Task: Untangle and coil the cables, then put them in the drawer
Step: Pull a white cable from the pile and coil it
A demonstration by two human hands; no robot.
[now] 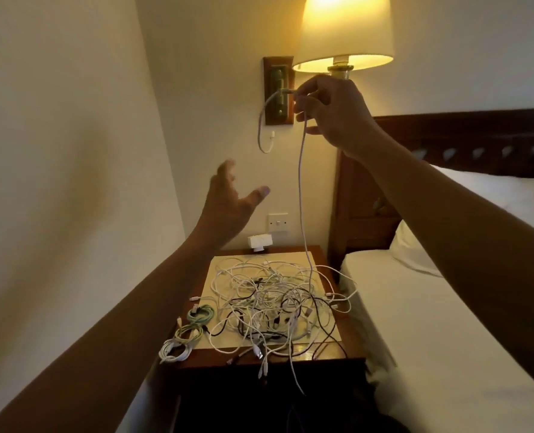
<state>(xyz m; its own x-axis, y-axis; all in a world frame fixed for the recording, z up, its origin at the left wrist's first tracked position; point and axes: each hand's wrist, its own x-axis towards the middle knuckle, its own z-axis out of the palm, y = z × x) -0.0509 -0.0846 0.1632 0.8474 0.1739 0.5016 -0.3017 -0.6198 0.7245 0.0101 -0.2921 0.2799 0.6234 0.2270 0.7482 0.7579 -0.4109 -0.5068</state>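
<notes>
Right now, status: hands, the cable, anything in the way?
Right hand pinches white cable, raised by the lamp. Left hand open, empty. Cable's lower run drops into tangled pile on nightstand, not free.

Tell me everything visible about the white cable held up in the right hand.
The white cable is thin, long and smooth-looking. The right hand pinches it high up beside the lamp. One short end loops out left of the hand and dangles, ending in a small white plug. The long part hangs down into the tangle on the nightstand.

Two hands [228, 207] [332, 112], three coiled cables [200, 314] [188, 335] [173, 354], one lifted cable [300, 182], one tangled heap [278, 301], one nightstand [290, 250].
</notes>
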